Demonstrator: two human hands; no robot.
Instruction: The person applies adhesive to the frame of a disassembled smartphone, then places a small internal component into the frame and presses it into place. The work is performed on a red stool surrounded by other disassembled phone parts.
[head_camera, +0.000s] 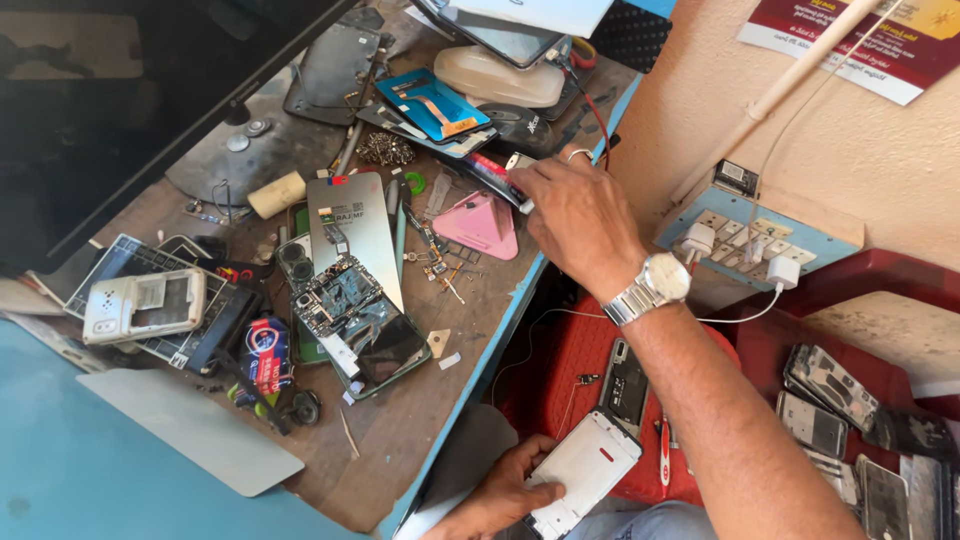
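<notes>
The right hand (575, 215) reaches over the far edge of a wooden table (400, 430). Its fingers are closed around a small tube (495, 178) with red and dark colours, which pokes out toward 10 o'clock from the hand. A silver watch (655, 285) sits on that wrist.

The left hand (500, 495) is low in the picture, at about 6 o'clock. Its fingers are curled around a white phone part (585, 470), holding it by the edge, down by the person's lap.

The table is brown and scratched, with a blue rim, and it is very messy. Near its middle lies an open phone (350, 315) with its insides showing. At 2 o'clock from that phone lies a pink triangle piece (480, 225), just beside the right hand. At 9 o'clock from the open phone rests a white gadget (145, 305) on a dark board. A blue flat part (432, 105) lies at the far end, near 12 o'clock.

On the right, a beige wall holds a blue socket board (755, 235) with white plugs. Below it sits a red chair (580, 375), and old phone parts (860, 430) are piled at 4 o'clock.
</notes>
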